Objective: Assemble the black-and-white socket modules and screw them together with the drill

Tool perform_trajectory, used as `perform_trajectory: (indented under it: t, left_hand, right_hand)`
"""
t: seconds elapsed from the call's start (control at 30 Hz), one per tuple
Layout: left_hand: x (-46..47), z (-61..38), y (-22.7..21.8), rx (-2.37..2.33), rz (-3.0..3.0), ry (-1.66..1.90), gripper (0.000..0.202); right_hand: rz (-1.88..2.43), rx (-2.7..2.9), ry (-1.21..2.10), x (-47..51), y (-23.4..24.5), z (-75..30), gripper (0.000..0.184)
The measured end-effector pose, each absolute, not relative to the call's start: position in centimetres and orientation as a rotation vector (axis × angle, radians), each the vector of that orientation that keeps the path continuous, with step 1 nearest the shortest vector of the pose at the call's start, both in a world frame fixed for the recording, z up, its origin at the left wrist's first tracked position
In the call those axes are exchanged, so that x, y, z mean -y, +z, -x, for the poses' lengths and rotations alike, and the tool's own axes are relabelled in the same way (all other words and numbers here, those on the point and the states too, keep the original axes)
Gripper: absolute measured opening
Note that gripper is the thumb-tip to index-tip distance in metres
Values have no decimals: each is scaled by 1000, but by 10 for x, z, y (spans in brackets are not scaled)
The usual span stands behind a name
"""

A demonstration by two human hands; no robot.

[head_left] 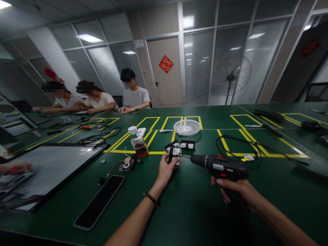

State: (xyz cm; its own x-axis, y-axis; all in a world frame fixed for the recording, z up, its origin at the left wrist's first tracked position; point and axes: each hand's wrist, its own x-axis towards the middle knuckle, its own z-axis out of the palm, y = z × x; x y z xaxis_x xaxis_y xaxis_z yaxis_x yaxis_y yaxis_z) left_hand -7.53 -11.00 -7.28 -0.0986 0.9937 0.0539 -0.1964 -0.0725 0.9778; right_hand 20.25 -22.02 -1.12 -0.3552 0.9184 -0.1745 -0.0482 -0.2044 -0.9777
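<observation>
- Head view, part: a small black-and-white part [171, 155], at mid-table in front of the white basket [187, 133].
- Head view, drill: a black power drill [217, 166] (red accents, pale label), roughly level, its slim bit [185, 156] directed at the part; contact cannot be told.
- Head view, grip: the left hand [166, 168] pinches the part, thumb against fingers; the right hand [237, 188] closes around the drill's handle.

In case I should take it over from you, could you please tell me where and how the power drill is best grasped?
Probably by the body of the power drill, from above, behind the chuck. It is roughly level with its top uncovered, while the right hand holds it from below and the bit points toward the left hand.
</observation>
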Motion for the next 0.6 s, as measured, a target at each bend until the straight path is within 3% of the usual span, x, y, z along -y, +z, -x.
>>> perform_trajectory:
  t: [0.6]
  left_hand:
    - [110, 76, -75, -1089, -1120, 1416, 47]
  right_hand:
    - [1081, 1337, 1681, 222, -1, -198, 39]
